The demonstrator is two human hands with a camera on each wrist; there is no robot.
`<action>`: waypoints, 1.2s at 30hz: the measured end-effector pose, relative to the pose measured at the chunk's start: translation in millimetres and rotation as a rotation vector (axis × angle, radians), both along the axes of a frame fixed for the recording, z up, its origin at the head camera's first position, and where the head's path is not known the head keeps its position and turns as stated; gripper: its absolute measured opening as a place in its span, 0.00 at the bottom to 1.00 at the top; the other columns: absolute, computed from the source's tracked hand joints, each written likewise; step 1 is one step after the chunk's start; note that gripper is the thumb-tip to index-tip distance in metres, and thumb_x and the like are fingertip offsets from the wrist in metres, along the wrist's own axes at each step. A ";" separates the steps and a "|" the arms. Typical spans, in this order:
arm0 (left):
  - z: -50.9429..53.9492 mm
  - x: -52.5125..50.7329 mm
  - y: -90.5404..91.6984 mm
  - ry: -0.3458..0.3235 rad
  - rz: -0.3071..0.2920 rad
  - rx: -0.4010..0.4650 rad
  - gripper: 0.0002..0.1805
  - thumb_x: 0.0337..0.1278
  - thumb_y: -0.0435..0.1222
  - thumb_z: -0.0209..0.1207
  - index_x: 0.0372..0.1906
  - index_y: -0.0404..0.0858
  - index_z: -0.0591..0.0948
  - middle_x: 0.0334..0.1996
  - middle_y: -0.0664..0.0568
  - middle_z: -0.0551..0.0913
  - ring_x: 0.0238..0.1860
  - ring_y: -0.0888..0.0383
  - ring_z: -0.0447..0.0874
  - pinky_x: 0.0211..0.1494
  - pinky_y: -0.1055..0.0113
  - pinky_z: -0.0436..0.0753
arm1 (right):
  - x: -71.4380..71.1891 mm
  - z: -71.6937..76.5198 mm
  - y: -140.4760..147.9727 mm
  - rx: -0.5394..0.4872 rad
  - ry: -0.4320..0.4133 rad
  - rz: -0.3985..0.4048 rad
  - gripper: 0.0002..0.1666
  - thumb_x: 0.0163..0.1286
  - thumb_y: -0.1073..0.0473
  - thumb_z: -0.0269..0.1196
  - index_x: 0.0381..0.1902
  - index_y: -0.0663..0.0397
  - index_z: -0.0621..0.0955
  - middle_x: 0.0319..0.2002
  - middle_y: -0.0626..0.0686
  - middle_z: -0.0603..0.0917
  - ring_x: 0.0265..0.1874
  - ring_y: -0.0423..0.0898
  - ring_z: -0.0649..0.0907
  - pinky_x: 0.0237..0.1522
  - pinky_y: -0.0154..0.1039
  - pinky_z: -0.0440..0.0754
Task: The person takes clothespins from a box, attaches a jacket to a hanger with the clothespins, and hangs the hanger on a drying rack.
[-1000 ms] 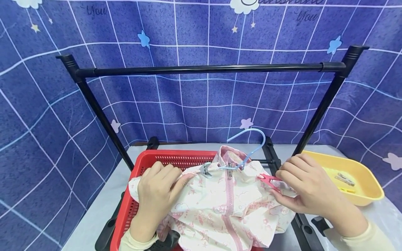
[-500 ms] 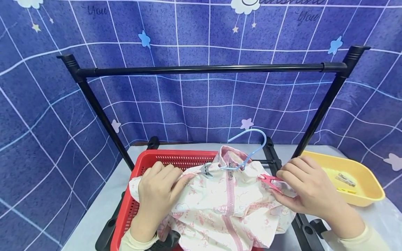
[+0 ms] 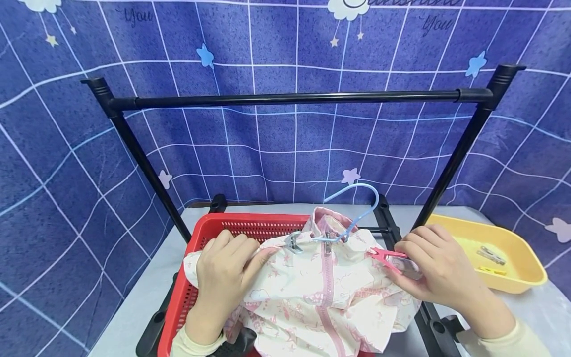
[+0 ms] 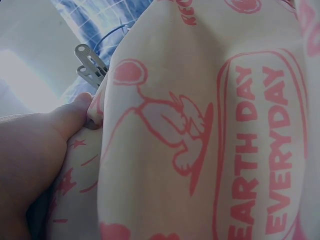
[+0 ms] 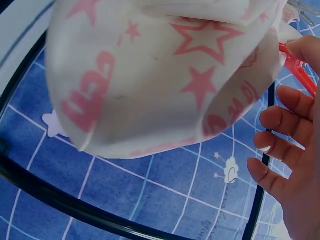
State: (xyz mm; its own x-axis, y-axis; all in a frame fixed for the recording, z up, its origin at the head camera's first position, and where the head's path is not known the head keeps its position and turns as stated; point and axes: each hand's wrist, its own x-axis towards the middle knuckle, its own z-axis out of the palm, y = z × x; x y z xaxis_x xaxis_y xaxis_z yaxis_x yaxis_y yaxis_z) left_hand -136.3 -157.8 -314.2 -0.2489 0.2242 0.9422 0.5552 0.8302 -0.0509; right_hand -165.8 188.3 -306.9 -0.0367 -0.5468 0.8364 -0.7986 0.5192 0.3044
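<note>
A white hooded jacket (image 3: pixel 299 292) with pink prints and a pink zipper is spread over a red basket. The blue hook of a hanger (image 3: pixel 368 210) sticks up at its collar. My left hand (image 3: pixel 225 280) grips the jacket's left shoulder beside a grey clothespin (image 3: pixel 293 243); its thumb presses the cloth in the left wrist view. At the other shoulder a pink clothespin (image 3: pixel 383 257) bites the fabric. My right hand (image 3: pixel 439 270) has its thumb and index finger at the pink clothespin's spread handles. Its other fingers are loosely bent in the right wrist view.
A black clothes rack with a crossbar (image 3: pixel 294 97) stands behind and around the red basket (image 3: pixel 250 218). To the right, a yellow bin (image 3: pixel 526 253) holds a metallic-looking clothespin (image 3: pixel 490 255) and a yellow clothespin (image 3: pixel 492 271). A blue grid-patterned curtain (image 3: pixel 294 158) hangs behind.
My right thumb and fingers have moved slightly apart at the pink clothespin, and more of its handles shows. My left hand and the jacket stay almost still.
</note>
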 end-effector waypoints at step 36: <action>-0.8 -0.2 -0.2 0.004 -0.002 -0.002 0.28 0.73 0.56 0.49 0.19 0.44 0.74 0.15 0.56 0.68 0.21 0.55 0.65 0.23 0.61 0.64 | -5.2 -40.7 16.4 0.012 -0.129 -0.082 0.28 0.75 0.40 0.51 0.28 0.56 0.79 0.25 0.49 0.78 0.25 0.49 0.74 0.36 0.45 0.68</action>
